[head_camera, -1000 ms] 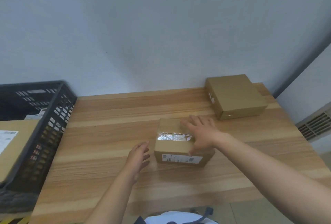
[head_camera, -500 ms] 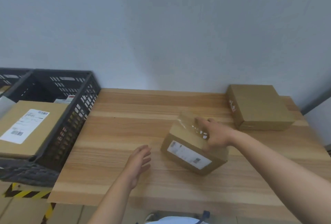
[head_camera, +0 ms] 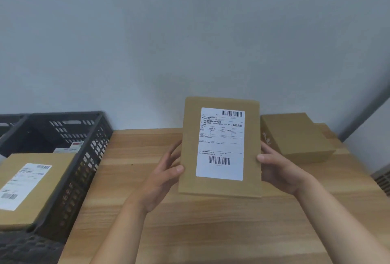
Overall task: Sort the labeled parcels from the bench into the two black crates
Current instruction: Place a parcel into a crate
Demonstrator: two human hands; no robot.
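Observation:
A brown cardboard parcel (head_camera: 190, 158) with a white barcode label is held upright above the wooden bench (head_camera: 190, 221), its label facing me. My left hand (head_camera: 166, 177) grips its left edge and my right hand (head_camera: 276, 168) grips its right edge. A second brown parcel (head_camera: 295, 137) lies flat at the bench's back right. Left of the bench stands a black crate (head_camera: 88, 158) holding a labeled parcel (head_camera: 31, 183). The corner of another black crate (head_camera: 10, 122) shows at the far left.
A pale wall rises right behind the bench. A small white and red labeled item (head_camera: 71, 147) lies deeper in the near crate. A vent grille (head_camera: 383, 179) sits at the right edge.
The parcel was tipped up on the bench under my right hand; both hands have now lifted it upright with its label toward me. The view shifted left, showing more of the crates.

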